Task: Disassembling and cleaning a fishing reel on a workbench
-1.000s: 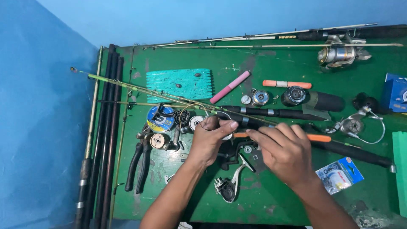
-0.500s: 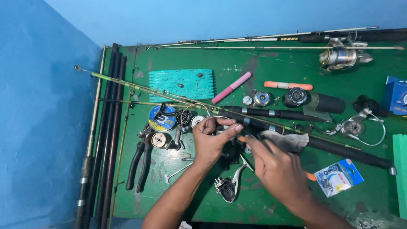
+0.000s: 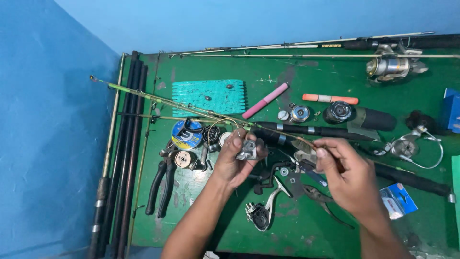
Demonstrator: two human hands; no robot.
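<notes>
My left hand (image 3: 235,160) holds a small grey metal reel part (image 3: 248,149) between thumb and fingers, above the middle of the green table (image 3: 287,225). My right hand (image 3: 350,180) is to its right, fingertips pinched on something thin, possibly a small tool or pin; I cannot make out what. A black reel body (image 3: 270,169) lies on the table between the two hands. A reel handle with a crank (image 3: 262,211) lies just below them. A thin green rod (image 3: 163,100) runs diagonally under my left hand.
Black pliers (image 3: 160,184), line spools (image 3: 186,135), a teal tackle pad (image 3: 210,96), a pink tube (image 3: 266,100) and an orange tube (image 3: 329,99) surround the hands. Rods (image 3: 127,144) lie along the left edge and the back. A spinning reel (image 3: 390,67) sits back right, a blue packet (image 3: 398,201) front right.
My right hand has drawn back to the right, away from my left hand. My left hand has lifted the grey part slightly and now shows it between its fingers.
</notes>
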